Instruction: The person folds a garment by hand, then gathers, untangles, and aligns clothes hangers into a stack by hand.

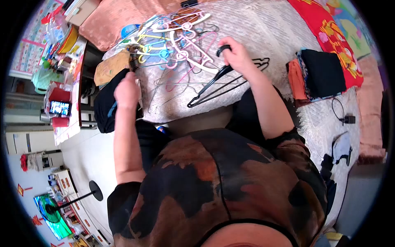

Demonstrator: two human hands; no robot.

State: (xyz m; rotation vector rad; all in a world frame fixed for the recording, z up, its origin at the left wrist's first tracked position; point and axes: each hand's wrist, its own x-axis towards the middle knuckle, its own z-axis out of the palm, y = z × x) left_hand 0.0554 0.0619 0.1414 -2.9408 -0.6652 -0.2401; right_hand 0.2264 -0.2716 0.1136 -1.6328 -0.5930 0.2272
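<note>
My right hand (pixel 236 57) has its fingers closed around black hangers (pixel 222 74) over the pale bedspread (pixel 255 24), my left hand (pixel 126 91) curling at the black clothes (pixel 108 103), its hold too hidden to tell

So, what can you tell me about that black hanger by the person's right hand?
The black hanger looks like smooth plastic, with slim sloping arms and notched ends. The right hand grips it near the top, where a curved part, likely the hook, shows. It slants over the pale textured cover; whether it touches that, or is several nested together, I can't tell.
</note>
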